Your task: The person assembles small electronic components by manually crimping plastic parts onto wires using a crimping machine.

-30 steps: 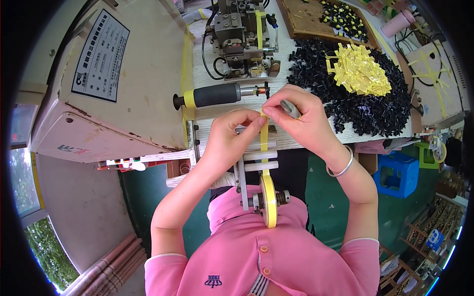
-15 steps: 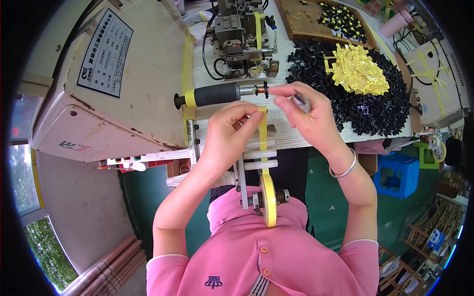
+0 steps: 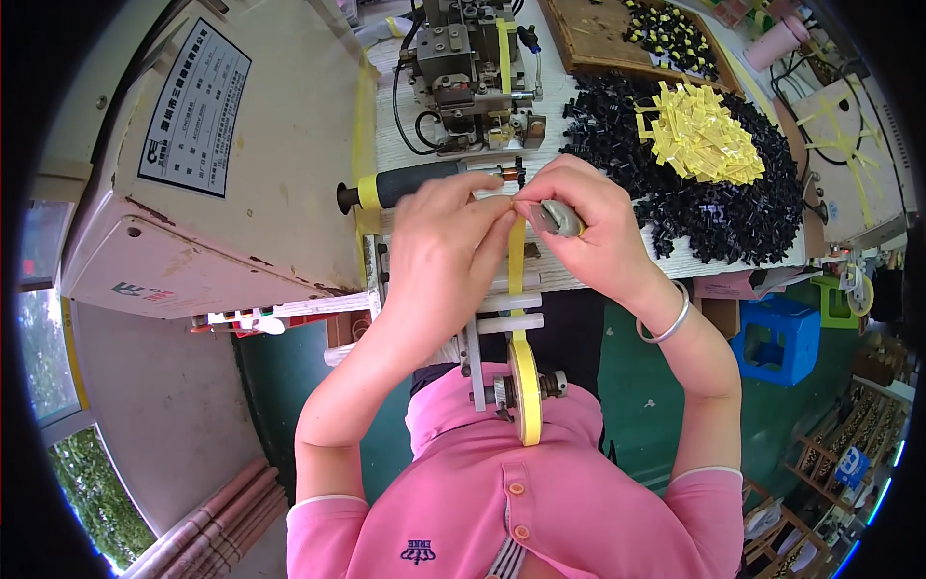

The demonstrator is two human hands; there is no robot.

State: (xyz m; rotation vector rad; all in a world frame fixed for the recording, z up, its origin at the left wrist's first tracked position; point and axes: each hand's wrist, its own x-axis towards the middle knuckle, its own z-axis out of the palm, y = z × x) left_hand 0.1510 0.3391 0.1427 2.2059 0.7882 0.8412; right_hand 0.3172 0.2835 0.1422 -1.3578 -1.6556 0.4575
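Note:
My left hand (image 3: 436, 241), slightly smeared by motion, has its fingers closed at the upper end of a yellow tape strip (image 3: 517, 261). Its index finger reaches toward a small black bobbin with copper winding (image 3: 520, 174). That bobbin sits on the metal tip of a rod with a black grip (image 3: 405, 184). My right hand (image 3: 610, 232) meets the left at the fingertips and keeps a small grey hand tool (image 3: 559, 218) in its curled fingers; the tool's kind is unclear. The strip runs down past white rollers to a yellow tape roll (image 3: 527, 391) before my chest.
A metal machine (image 3: 463, 72) stands behind the rod. On the right lies a heap of black parts (image 3: 666, 217) topped by yellow pieces (image 3: 704, 135). Behind it is a wooden tray (image 3: 577, 48). A large beige cabinet (image 3: 280, 183) borders the left; a blue stool (image 3: 781, 343) stands on the floor.
My right hand has moved left and down to meet my left fingertips, and the grey tool has turned. My left hand has risen, its index finger now stretched over the rod.

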